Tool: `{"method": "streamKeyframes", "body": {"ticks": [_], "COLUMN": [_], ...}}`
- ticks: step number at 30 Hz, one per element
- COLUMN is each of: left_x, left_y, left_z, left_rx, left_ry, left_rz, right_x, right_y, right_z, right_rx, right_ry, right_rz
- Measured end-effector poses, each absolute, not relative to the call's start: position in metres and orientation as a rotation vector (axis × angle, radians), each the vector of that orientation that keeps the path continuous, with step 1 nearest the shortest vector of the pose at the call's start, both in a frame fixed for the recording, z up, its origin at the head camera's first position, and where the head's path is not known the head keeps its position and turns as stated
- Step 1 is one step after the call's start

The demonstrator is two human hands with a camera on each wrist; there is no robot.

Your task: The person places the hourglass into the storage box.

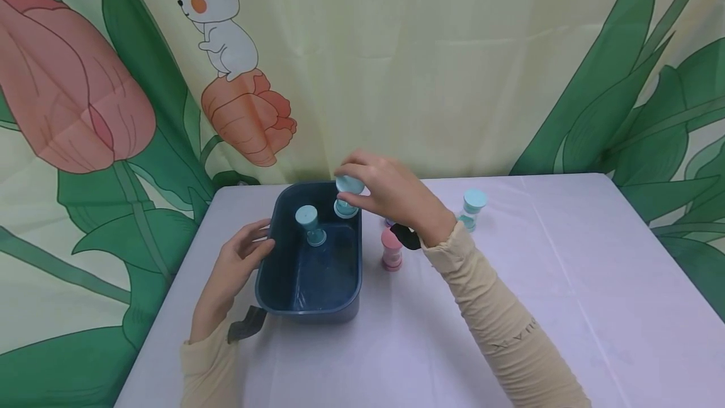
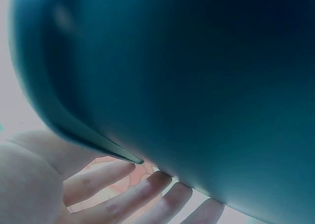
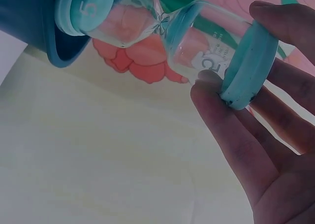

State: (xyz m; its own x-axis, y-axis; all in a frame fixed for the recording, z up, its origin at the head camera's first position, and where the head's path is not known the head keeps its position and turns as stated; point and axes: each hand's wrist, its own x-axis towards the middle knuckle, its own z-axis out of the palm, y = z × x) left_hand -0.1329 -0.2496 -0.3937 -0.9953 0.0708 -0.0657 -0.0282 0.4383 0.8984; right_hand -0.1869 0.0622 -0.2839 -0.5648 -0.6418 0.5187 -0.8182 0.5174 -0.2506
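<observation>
A dark blue bin [image 1: 308, 314] stands on the table, with one light-blue hourglass [image 1: 310, 225] inside it. My right hand [image 1: 391, 197] pinches the top cap of another light-blue hourglass [image 1: 345, 209] at the bin's back right, its lower end within the rim. In the right wrist view, thumb and fingers of my right hand [image 3: 266, 125] hold the cap of this clear hourglass [image 3: 197, 42], marked 5. My left hand [image 1: 235, 269] rests against the bin's left side; the left wrist view shows its fingers [image 2: 147, 189] along the bin wall [image 2: 147, 86].
Right of the bin, a pink hourglass [image 1: 391, 249] stands on the white table [image 1: 510, 307], with a purple item [image 1: 389, 222] partly hidden behind my right hand. Farther right is a light-blue hourglass [image 1: 472, 209]. A printed curtain [image 1: 442, 80] hangs behind the table.
</observation>
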Motion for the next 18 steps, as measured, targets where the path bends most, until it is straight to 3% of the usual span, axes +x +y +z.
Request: {"method": "streamKeyframes", "body": {"ticks": [18], "left_x": [-0.133], "left_y": [-0.250], "left_z": [-0.395], "left_rx": [0.033], "left_ry": [2.582], "left_rz": [1.614], "right_x": [-0.200], "right_y": [0.050], "right_z": [-0.298], "right_rx": [1.209], "right_ry": [-2.495], "right_rz": [0.682]}}
